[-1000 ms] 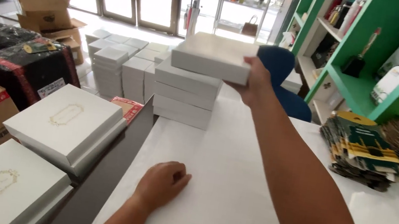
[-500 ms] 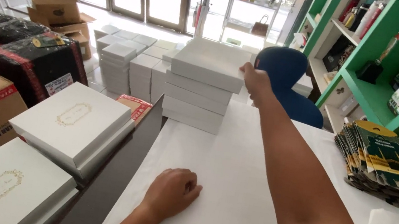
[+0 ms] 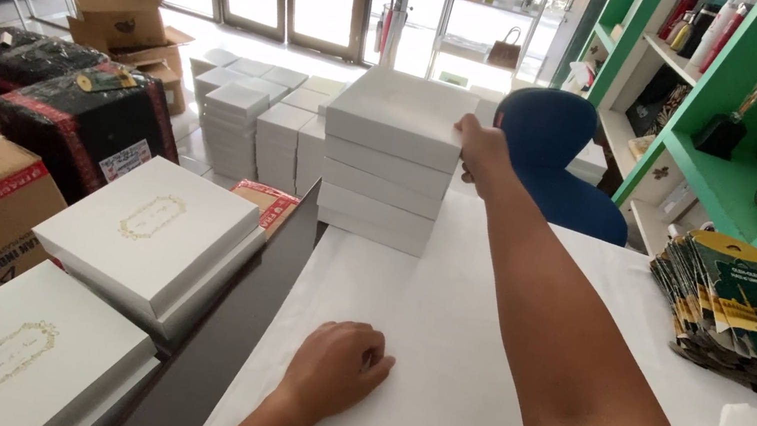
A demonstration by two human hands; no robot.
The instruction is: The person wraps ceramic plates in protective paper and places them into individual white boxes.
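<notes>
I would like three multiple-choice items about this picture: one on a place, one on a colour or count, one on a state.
1. Where does the left hand rest?
A. on the white table top
B. on the blue chair
C. on a cardboard box

2. What colour are the shelves at the right?
A. red
B. green
C. grey

3. How is the top white box of the stack?
A. open
B. lying on the floor
C. closed, touched by the right hand

Answers: 1 A, the hand lies loosely curled on the white surface. 2 B, the shelf frames are green. 3 C, its lid is on and the right hand is at its edge.
</notes>
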